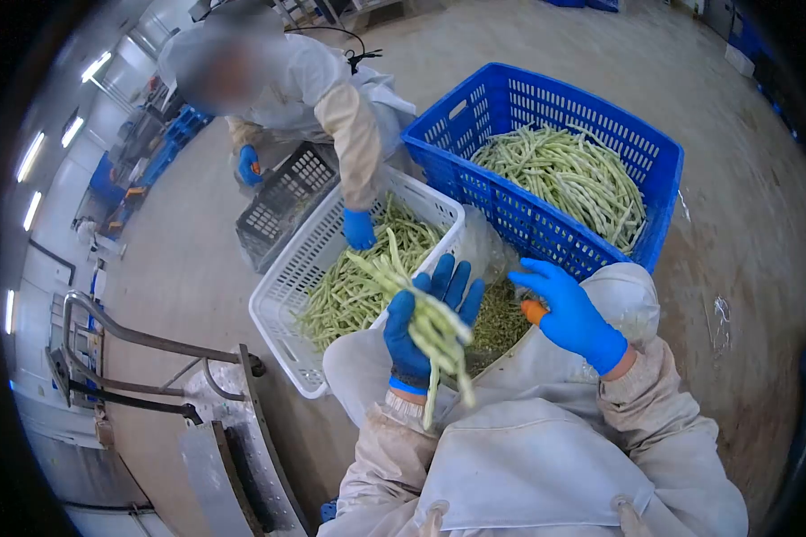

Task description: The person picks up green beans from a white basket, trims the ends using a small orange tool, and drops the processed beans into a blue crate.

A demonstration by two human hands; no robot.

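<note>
A bunch of long pale green beans (441, 329) lies across the palm of my left hand (407, 347), which wears a blue glove. The thumb presses against the pods while the fingers stretch up behind them, and some ends hang below the palm. My right hand (578, 320), also blue-gloved, is apart from the bunch with its fingers extended and holds no beans. An orange cover (534, 311) shows at its thumb. Between my knees, loose green trimmings (500, 318) lie in a clear plastic bag (481, 240), partly hidden by my left hand.
A white crate (269, 313) with green beans stands ahead to the left. The blue crate (546, 210) at front right holds more beans. Opposite me a co-worker (331, 98) reaches into the white crate, beside a black crate (288, 201). A metal cart (242, 430) stands at left.
</note>
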